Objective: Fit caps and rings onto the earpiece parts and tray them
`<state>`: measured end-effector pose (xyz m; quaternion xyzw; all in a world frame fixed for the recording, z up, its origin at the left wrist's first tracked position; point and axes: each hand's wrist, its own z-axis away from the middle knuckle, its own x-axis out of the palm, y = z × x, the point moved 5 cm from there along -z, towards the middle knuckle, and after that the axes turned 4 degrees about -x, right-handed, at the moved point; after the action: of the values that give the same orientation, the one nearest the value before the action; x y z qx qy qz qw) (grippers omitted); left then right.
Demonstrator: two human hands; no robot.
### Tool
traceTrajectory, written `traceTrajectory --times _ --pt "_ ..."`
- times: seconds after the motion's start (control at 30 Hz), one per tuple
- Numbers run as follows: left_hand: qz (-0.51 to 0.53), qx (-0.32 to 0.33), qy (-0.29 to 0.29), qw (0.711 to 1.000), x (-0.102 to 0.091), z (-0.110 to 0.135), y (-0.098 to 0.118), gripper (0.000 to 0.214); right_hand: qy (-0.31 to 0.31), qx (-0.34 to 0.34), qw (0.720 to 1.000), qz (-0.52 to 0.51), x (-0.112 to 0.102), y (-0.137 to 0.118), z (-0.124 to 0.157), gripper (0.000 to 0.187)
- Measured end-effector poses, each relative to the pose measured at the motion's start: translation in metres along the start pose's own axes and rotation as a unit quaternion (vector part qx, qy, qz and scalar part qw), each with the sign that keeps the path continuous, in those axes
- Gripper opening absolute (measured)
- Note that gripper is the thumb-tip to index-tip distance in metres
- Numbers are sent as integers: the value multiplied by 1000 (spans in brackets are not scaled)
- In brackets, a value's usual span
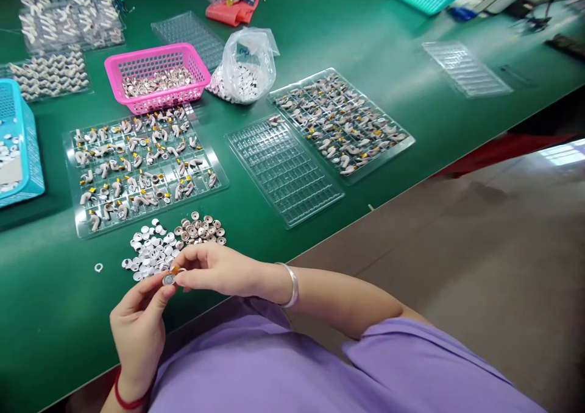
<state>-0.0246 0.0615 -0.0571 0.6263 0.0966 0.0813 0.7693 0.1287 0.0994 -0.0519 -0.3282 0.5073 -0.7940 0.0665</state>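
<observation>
Near the table's front edge, my left hand (139,324) pinches a small round earbud part (169,278) with a silvery disc face. My right hand (219,270) meets it from the other side, thumb and fingertips closed on the same part beside its orange tab. A pale curved bit shows at the right fingertips, partly hidden. Just beyond the hands lies a pile of white round caps (153,251), touching a pile of beige round cups (201,229). One white ring (99,267) lies apart on the left.
A clear tray (82,227) holds rows of earbud parts with orange tabs; another filled tray (351,120) lies right of a mostly bare tray (283,169). Behind stand a pink basket (155,53) and a plastic bag (249,66) of small parts. A blue basket (31,151) stands left.
</observation>
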Motion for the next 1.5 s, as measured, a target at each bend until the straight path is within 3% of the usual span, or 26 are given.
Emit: traceTrajectory --times 0.1,0.27,0.47,0.6,0.73,0.93,1.13,1.4,1.5 --pt "9 3 0 1000 1 -1 -1 27 2 21 1000 -10 2 0 -1 9" --pt "11 27 -6 1000 -1 0 -3 21 10 32 999 -11 8 1 -2 21" --pt "-16 93 -14 995 -4 3 2 11 17 51 998 -16 12 6 -5 22" --pt "-34 149 -12 988 -7 7 7 17 10 49 998 -45 17 7 -3 19" --pt "-27 178 -27 983 -9 12 11 24 5 71 993 -94 23 8 3 30" --pt "57 142 -54 987 -11 9 8 20 -22 60 991 -113 28 2 6 43" --pt "183 64 -98 976 -4 4 0 16 -58 49 993 -85 36 -6 13 37" --pt "266 -8 -131 955 -2 9 -9 19 -85 32 990 -112 47 -1 17 37" --pt "284 -32 -132 949 -1 10 -9 18 -86 -9 995 -45 48 -6 19 28"
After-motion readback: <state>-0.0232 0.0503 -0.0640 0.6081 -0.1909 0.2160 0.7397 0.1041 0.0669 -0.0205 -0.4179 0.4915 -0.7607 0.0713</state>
